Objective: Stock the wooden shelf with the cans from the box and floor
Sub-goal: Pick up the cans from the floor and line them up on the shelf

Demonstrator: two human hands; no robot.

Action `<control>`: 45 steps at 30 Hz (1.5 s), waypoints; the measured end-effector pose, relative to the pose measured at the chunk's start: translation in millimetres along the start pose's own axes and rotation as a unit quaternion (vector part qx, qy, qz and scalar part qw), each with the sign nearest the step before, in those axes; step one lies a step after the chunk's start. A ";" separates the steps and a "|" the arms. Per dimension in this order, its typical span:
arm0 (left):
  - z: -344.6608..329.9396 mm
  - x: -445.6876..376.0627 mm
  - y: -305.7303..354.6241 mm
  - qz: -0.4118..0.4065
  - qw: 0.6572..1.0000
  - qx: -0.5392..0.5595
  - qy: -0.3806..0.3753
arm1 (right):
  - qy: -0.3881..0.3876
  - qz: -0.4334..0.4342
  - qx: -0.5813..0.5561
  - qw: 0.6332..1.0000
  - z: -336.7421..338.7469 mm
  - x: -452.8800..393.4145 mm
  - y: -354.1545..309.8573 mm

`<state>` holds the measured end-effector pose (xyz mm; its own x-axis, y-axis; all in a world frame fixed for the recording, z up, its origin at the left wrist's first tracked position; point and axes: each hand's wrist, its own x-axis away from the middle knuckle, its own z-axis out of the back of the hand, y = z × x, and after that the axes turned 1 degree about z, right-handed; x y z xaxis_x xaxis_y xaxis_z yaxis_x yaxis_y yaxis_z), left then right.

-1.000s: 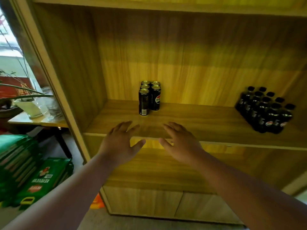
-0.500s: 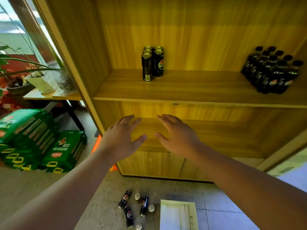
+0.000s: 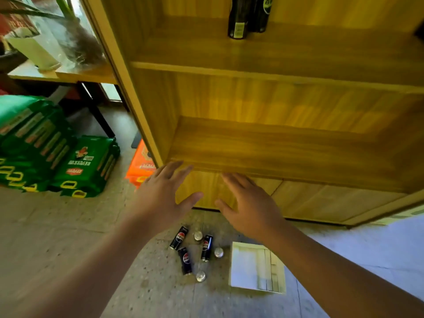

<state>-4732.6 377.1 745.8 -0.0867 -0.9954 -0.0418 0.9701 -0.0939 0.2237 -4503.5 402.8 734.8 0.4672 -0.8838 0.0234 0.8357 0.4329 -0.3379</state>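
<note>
Shelf cans (image 3: 249,17) are cut off at top centre; wooden shelf (image 3: 275,148) is glossy, grained; both hands, left (image 3: 164,198) and right (image 3: 250,210), splayed, empty; floor cans (image 3: 195,251) lie low-centre beside a white box (image 3: 257,267).

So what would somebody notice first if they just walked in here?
Probably the two open hands, left hand and right hand, spread out in front of the wooden shelf. Below them, black cans lie scattered on the floor beside a white box.
</note>
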 end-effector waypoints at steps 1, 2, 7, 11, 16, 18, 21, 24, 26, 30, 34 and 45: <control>-18.4 0.7 -5.5 0.007 1.000 0.005 -0.002 | -0.009 0.001 -0.001 1.000 -17.9 -2.4 6.0; -38.6 2.4 -10.8 0.015 1.000 0.010 -0.001 | -0.015 0.004 -0.002 1.000 -37.3 -4.9 13.5; -161.3 15.2 -37.9 0.024 0.999 0.027 -0.008 | -0.041 0.024 -0.004 0.999 -145.1 -8.2 59.9; -263.3 34.4 -54.2 0.055 0.996 0.062 -0.010 | -0.059 0.010 0.004 0.998 -238.9 -5.0 99.8; -382.2 54.5 -81.2 0.054 0.996 0.068 -0.001 | -0.058 -0.010 -0.010 0.998 -351.8 -6.9 145.1; -432.9 57.1 -94.0 0.061 0.996 0.069 0.000 | -0.054 -0.010 -0.023 0.998 -404.7 -12.3 162.2; -507.9 62.8 -107.9 0.069 0.994 0.079 0.005 | -0.050 -0.022 -0.061 0.997 -484.7 -13.1 180.7; -574.4 73.8 -115.8 0.073 0.992 0.101 -0.001 | -0.057 -0.045 -0.085 0.994 -552.3 -8.4 193.9; -611.4 83.1 -119.3 0.079 0.990 0.116 0.010 | -0.060 -0.054 -0.100 0.992 -588.1 -4.2 201.3; -664.3 100.2 -119.5 0.115 0.984 0.139 0.007 | -0.075 -0.087 -0.137 0.984 -643.3 1.6 214.3; -696.3 127.7 -118.6 0.124 0.979 0.160 -0.024 | -0.071 -0.115 -0.149 0.980 -673.3 23.3 225.2; -747.5 178.7 -104.6 0.223 0.928 0.285 -0.089 | -0.012 -0.202 -0.189 0.961 -727.1 34.3 230.0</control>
<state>-4680.2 224.8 -12.9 0.2093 -0.9211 0.3283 0.6449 0.3824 0.6617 -4505.0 343.0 -26.3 0.1375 -0.9599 0.2445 0.7877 -0.0437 -0.6145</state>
